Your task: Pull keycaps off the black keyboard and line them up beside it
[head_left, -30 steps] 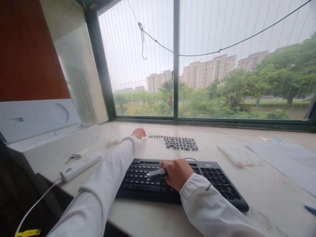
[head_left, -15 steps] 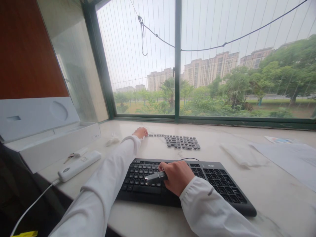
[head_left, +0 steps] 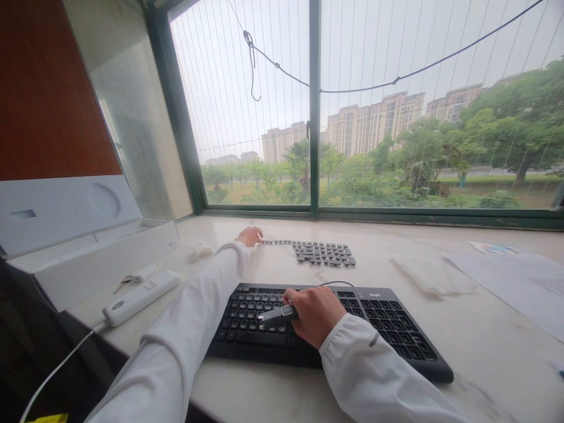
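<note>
A black keyboard (head_left: 352,352) lies on the marble-look surface. Keycaps fill part of its left side, while the number pad shows bare key sockets. Above the keyboard, my right hand (head_left: 318,314) is closed around a short dark grey bar-shaped tool (head_left: 278,317) with a metallic tip pointing left; its exact kind is unclear. Beyond the keyboard, loose dark keycaps (head_left: 326,254) lie in rows. At the left end of the far row is my left hand (head_left: 250,236), arm stretched out, fingertips pinched together; what they hold is too small to make out.
At left stand an open white box (head_left: 101,252), a white power strip (head_left: 143,296) with its cord, and a small key (head_left: 127,281). Crumpled plastic (head_left: 434,279) and paper sheets (head_left: 506,276) lie at right. The window frame (head_left: 396,216) borders the far edge.
The view has shifted very slightly. Both hands stay in about the same places, the left at the row's end and the right around the tool.
</note>
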A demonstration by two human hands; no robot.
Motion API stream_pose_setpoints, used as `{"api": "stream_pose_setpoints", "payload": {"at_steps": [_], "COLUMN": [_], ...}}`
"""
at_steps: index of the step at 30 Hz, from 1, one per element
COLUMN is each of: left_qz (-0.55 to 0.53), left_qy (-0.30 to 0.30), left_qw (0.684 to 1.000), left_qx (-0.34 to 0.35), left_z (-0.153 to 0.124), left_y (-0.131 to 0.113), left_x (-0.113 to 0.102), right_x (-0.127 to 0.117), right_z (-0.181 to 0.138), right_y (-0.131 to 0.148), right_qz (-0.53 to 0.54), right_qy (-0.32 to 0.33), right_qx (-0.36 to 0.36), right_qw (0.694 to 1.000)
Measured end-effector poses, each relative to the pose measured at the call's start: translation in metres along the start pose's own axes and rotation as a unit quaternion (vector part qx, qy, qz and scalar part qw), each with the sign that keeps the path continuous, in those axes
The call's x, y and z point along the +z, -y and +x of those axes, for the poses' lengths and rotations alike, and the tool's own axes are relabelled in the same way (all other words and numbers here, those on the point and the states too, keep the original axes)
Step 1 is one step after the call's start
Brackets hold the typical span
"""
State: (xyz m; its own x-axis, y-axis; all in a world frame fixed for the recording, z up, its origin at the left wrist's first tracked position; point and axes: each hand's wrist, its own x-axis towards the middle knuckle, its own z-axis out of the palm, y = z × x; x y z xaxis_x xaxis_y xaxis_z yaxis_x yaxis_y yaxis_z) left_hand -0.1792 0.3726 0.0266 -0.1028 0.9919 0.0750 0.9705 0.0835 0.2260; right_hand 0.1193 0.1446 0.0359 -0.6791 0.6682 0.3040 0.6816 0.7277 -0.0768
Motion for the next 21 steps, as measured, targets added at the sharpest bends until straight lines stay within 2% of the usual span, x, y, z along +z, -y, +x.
{"api": "stream_pose_setpoints", "payload": {"at_steps": [6,12,16,21], "left_qz": [0.027,0.064,0.095,0.131], "left_qy": [-0.005,-0.015,-0.005,0.018], "left_qw": [1.000,0.997,0.995,0.991], "left_qx": [-0.011,-0.026,-0.013,-0.001], "left_z": [-0.011,-0.035,-0.060,-0.106], "left_y": [-0.006,-0.022,-0.038,-0.056], "left_x": [-0.012,-0.034,-0.050,-0.061], "right_x": [-0.001,-0.002,-0.002,-0.002], "right_z": [0.001,0.004,0.006,0.007], "right_y": [-0.002,-0.011,-0.022,-0.034], "right_qz": [-0.003,-0.057,-0.091,-0.089], "right_qy": [0.010,0.010,0.012,0.021], "right_qx": [0.010,0.043,0.085,0.106], "right_qw": [1.000,0.997,0.992,0.990]}}
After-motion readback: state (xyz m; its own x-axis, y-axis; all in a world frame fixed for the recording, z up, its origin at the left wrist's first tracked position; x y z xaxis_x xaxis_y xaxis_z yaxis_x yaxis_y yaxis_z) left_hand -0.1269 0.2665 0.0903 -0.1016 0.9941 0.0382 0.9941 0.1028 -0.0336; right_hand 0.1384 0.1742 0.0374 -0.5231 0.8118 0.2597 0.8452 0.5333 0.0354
